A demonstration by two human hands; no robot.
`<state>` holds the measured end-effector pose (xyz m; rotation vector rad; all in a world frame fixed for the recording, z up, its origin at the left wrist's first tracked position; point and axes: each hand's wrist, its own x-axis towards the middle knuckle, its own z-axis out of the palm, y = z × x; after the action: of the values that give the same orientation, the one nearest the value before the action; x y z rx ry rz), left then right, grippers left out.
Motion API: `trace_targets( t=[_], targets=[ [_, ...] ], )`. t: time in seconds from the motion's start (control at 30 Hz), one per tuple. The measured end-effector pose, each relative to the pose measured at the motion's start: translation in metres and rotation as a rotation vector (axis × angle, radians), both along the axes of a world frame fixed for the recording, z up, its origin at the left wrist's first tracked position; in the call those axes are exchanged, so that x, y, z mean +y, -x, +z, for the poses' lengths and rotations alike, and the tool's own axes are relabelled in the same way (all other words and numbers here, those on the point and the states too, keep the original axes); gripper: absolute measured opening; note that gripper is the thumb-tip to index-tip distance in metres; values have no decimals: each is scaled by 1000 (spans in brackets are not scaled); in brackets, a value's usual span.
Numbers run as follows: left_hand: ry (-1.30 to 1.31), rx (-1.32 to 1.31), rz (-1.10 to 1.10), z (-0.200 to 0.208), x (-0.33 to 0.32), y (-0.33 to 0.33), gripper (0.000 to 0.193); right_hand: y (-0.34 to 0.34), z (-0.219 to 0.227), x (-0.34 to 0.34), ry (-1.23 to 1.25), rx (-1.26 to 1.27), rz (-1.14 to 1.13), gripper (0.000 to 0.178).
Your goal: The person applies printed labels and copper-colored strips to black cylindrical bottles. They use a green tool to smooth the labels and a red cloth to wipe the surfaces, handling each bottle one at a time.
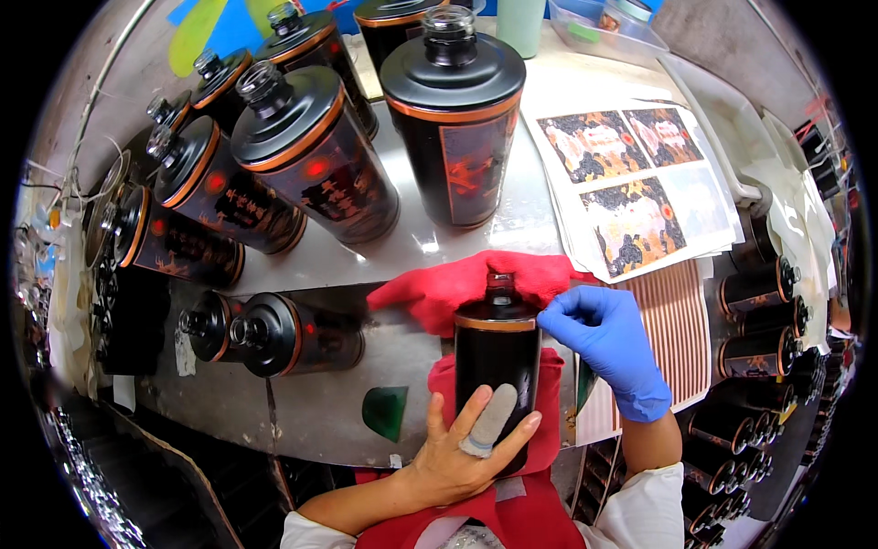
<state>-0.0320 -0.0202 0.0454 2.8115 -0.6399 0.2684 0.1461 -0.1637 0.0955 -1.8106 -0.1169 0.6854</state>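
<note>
A glossy black bottle point(496, 361) with a copper band round its shoulder and a bare glass neck stands close in front of me, slightly tilted. My left hand point(450, 468), a grey cot on one finger, wraps round its lower body from the front. At the band's right end, my blue-gloved right hand point(608, 348) pinches thumb and forefinger together against the shoulder edge. Whatever sits between those fingertips is too small to make out. Behind and beneath the bottle lies a red cloth point(425, 288). A sheet of copper-coloured strips point(672, 320) lies beside my right hand.
Several decorated black bottles point(320, 165) stand on the metal table at the back left, with a larger one point(453, 137) at back centre. Printed decal sheets point(713, 197) lie at the right. A dark green piece point(384, 412) rests near the front edge. More bottles point(754, 352) fill the right side.
</note>
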Motion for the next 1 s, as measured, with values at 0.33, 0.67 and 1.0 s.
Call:
trace_targets(
  t=[0.33,0.67,1.0],
  targets=[
    [1112,223,7,-31,35,7,71,9,-19,-16,-141,174,-126,12],
    [1630,141,368,4,21,-100,72,24,-27,-21,-135,236,-70,11],
    [1515,154,365,2,20,-105,69,21,-30,-20,-147,255,-66,12]
  ],
)
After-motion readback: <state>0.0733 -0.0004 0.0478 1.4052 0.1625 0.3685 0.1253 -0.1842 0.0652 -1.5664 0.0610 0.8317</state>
